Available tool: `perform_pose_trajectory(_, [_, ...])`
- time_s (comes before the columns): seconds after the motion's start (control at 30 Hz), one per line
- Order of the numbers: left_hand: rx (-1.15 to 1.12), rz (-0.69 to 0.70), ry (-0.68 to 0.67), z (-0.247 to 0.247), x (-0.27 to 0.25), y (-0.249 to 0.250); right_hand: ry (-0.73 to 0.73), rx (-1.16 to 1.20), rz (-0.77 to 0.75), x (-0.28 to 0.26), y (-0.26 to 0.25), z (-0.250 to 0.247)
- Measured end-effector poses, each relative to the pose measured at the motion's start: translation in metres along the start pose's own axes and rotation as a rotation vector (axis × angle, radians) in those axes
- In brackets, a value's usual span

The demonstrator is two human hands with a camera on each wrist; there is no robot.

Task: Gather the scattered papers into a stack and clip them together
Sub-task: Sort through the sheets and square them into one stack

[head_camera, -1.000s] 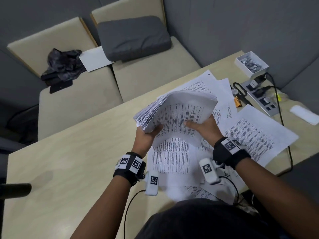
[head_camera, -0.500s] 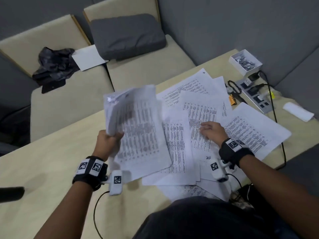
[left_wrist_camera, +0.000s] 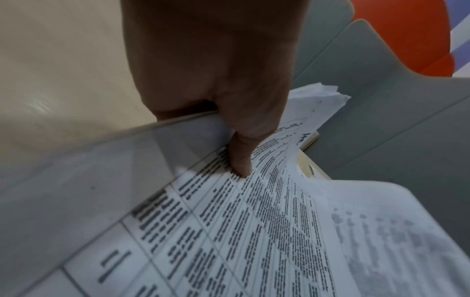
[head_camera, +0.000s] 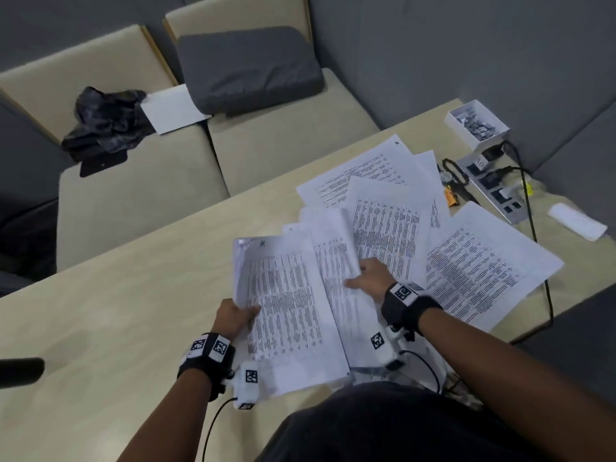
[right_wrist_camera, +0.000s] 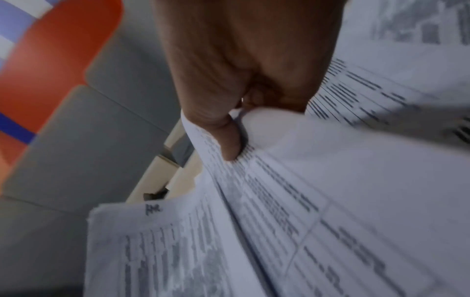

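Observation:
My left hand [head_camera: 237,315] grips a thick stack of printed papers [head_camera: 283,308] by its left edge, tilted above the table; in the left wrist view its thumb [left_wrist_camera: 241,158] lies on the top page [left_wrist_camera: 229,231]. My right hand [head_camera: 368,278] pinches the edge of a few loose sheets [head_camera: 336,261] raised beside the stack, with the thumb [right_wrist_camera: 229,144] on top of them [right_wrist_camera: 330,191]. More printed sheets [head_camera: 480,265] lie fanned out on the wooden table [head_camera: 116,311] to the right. A white box of clips [head_camera: 477,123] stands at the far right corner.
A power strip [head_camera: 493,190] with plugs and a black cable [head_camera: 536,248] lies by the clip box. A beaded bracelet [head_camera: 455,173] and a white cloth [head_camera: 578,221] are close by. Beige seats with a grey cushion [head_camera: 246,68] stand behind the table.
The left hand swung the stack out to the left, then brought it back toward the middle. The right hand let go of the stack, dropped to the loose sheets and lifted some.

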State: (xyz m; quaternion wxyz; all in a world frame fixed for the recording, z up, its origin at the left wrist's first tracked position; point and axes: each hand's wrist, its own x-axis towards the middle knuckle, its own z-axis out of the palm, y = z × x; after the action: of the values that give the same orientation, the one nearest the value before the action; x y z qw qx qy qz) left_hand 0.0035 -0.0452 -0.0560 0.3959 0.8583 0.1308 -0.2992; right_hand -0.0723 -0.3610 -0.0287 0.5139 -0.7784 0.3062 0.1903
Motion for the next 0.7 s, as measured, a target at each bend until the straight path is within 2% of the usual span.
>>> perform_pose_trajectory(0.17, [-0.057,0.03,-0.044,0.011,-0.007,0.017,0.202,0.01,-0.228,-0.026,-0.047,-0.056])
perform_pose_trajectory(0.27, [-0.071,0.001,-0.077,0.017,-0.003,0.016,0.157,0.191,-0.341,-0.045,-0.069,-0.097])
perform_pose_trajectory(0.37, [-0.072,-0.038,-0.073,0.025,-0.002,0.017,0.086,0.353,-0.338,-0.052,-0.072,-0.117])
perform_pose_trajectory(0.5, [-0.151,-0.057,-0.071,0.032,-0.002,0.016,0.041,0.279,-0.249,-0.039,-0.043,-0.098])
perform_pose_trajectory(0.6, [-0.367,-0.104,-0.108,0.035,-0.002,0.014,-0.014,0.191,-0.171,-0.025,-0.017,-0.064])
perform_pose_trajectory(0.7, [-0.602,-0.109,-0.226,0.037,-0.005,0.018,-0.009,0.049,-0.159,-0.015,-0.004,-0.034])
